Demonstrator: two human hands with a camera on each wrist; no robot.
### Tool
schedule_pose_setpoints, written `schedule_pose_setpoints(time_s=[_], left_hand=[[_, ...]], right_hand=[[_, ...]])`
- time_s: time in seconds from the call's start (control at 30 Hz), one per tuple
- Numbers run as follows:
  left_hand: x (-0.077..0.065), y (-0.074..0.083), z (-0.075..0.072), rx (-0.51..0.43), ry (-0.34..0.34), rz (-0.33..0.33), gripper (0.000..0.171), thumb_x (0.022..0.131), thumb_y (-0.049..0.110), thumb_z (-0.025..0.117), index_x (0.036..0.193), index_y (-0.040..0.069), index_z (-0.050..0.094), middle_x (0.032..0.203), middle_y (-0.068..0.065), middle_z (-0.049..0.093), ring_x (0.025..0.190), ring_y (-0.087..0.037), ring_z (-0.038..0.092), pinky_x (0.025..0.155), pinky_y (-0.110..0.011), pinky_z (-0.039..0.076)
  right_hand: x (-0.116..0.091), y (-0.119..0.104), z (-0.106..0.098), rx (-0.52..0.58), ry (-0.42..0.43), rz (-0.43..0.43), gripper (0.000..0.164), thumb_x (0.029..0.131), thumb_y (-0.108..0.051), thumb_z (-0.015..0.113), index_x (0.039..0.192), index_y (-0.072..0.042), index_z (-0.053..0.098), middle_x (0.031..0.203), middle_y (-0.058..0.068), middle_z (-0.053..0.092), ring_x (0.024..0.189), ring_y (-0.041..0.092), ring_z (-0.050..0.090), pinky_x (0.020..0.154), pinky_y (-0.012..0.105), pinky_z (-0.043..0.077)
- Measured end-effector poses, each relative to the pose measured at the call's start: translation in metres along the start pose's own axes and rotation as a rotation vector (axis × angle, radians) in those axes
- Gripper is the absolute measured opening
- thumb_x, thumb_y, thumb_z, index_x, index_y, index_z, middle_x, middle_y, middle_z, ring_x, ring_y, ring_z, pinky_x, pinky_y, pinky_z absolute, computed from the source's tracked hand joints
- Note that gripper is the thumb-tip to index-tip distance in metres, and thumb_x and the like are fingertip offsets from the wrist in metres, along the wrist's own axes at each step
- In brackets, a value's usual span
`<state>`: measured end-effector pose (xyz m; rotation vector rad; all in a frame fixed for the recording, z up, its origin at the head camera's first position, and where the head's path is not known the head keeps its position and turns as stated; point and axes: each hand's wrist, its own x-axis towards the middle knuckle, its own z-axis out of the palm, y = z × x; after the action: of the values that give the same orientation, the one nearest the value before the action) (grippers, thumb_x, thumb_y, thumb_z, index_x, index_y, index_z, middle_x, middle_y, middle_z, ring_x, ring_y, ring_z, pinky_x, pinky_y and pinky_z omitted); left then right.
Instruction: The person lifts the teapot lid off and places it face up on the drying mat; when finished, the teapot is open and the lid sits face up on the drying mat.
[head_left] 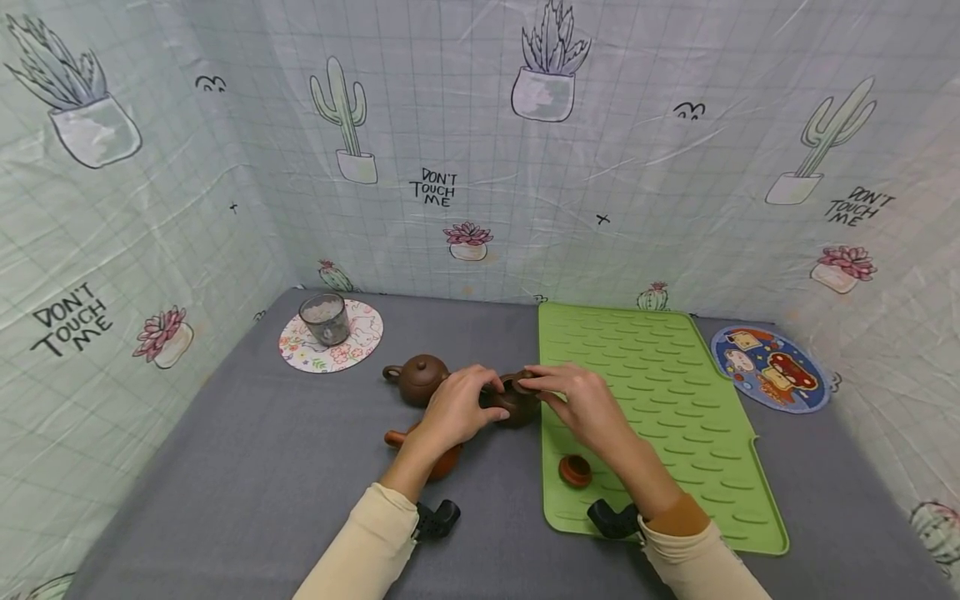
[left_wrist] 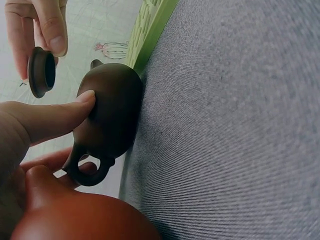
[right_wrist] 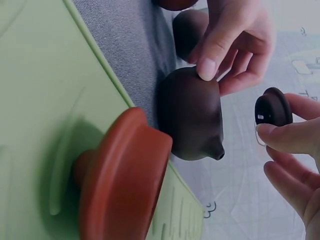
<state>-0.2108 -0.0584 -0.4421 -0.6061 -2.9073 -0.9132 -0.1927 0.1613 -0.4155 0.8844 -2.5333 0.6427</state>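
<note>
My left hand [head_left: 459, 408] steadies a dark brown teapot [head_left: 517, 412], its thumb on the near side and its fingers behind, near the handle. The teapot stands upright on the grey cloth at the left edge of the green mat. Just above its opening, my right hand [head_left: 576, 398] pinches a small dark brown lid [right_wrist: 274, 107] between thumb and fingers. The lid is apart from the pot and tilted in the wrist views. An orange-brown teapot [left_wrist: 85, 220] sits beside my left hand, partly covered by it in the head view. Behind that hand stands a second dark brown teapot [head_left: 422, 380], lid on.
On the green mat [head_left: 645, 417] lies an orange-brown lid [head_left: 575, 471], knob down, near my right forearm. A glass [head_left: 327, 321] stands on a floral round mat [head_left: 363, 333] at the back left. A blue patterned round mat [head_left: 772, 367] lies far right. Printed fabric walls surround the table.
</note>
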Motion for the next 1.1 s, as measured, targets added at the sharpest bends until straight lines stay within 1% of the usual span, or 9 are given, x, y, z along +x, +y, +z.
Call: schedule_pose_setpoints(time_s=[0.17,0.33,0.47,0.67,0.83,0.93,1.1], left_hand=[[0.002,0.001,-0.002,0.015,-0.010,-0.005,0.027,0.082,0.032,0.087,0.102,0.022,0.072,0.109,0.001,0.070,0.100,-0.021,0.066,0.083,-0.038,0.054],[0.003,0.000,-0.002,0.022,-0.008,-0.003,0.026,0.081,0.033,0.087,0.099,0.023,0.072,0.106,0.003,0.069,0.096,-0.019,0.066,0.081,-0.037,0.054],[0.003,0.000,-0.002,0.022,-0.002,0.001,0.026,0.080,0.033,0.087,0.099,0.024,0.072,0.104,0.004,0.069,0.094,-0.019,0.066,0.079,-0.036,0.053],[0.003,-0.002,-0.001,0.028,-0.004,0.002,0.026,0.080,0.035,0.087,0.099,0.024,0.072,0.104,0.005,0.069,0.095,-0.018,0.066,0.079,-0.035,0.053],[0.003,-0.001,-0.001,0.022,0.001,-0.004,0.026,0.080,0.034,0.088,0.098,0.025,0.072,0.103,0.005,0.069,0.095,-0.018,0.066,0.078,-0.035,0.053],[0.003,-0.002,-0.001,0.025,0.001,-0.008,0.026,0.080,0.035,0.088,0.098,0.026,0.072,0.104,0.005,0.069,0.096,-0.018,0.066,0.079,-0.036,0.053],[0.004,-0.001,-0.002,0.029,-0.002,-0.012,0.026,0.080,0.036,0.087,0.099,0.027,0.072,0.107,0.006,0.069,0.097,-0.018,0.067,0.079,-0.036,0.054]], right_hand=[[0.000,-0.002,-0.003,-0.005,0.011,-0.010,0.032,0.088,-0.003,0.077,0.116,-0.018,0.079,0.127,0.005,0.075,0.110,0.026,0.073,0.082,0.040,0.061],[0.001,-0.004,-0.008,0.032,0.019,-0.009,0.034,0.087,-0.001,0.077,0.116,-0.018,0.079,0.126,0.004,0.075,0.112,0.026,0.073,0.084,0.041,0.062],[0.000,-0.006,-0.011,0.052,0.029,-0.009,0.035,0.087,0.000,0.077,0.116,-0.019,0.079,0.126,0.003,0.075,0.111,0.026,0.073,0.083,0.041,0.062],[-0.003,-0.007,-0.015,0.047,0.059,-0.019,0.036,0.087,0.000,0.076,0.117,-0.020,0.078,0.123,0.004,0.076,0.109,0.026,0.073,0.080,0.040,0.062],[-0.006,-0.008,-0.023,0.050,0.095,0.002,0.040,0.086,0.002,0.076,0.121,-0.019,0.076,0.120,0.004,0.077,0.108,0.026,0.074,0.081,0.041,0.062],[-0.008,-0.008,-0.028,0.050,0.102,0.012,0.042,0.086,0.001,0.077,0.123,-0.017,0.075,0.119,0.004,0.078,0.107,0.025,0.075,0.082,0.041,0.062],[-0.012,-0.007,-0.034,0.057,0.094,0.037,0.037,0.087,-0.003,0.078,0.122,-0.015,0.074,0.113,0.004,0.079,0.098,0.021,0.077,0.077,0.037,0.063]])
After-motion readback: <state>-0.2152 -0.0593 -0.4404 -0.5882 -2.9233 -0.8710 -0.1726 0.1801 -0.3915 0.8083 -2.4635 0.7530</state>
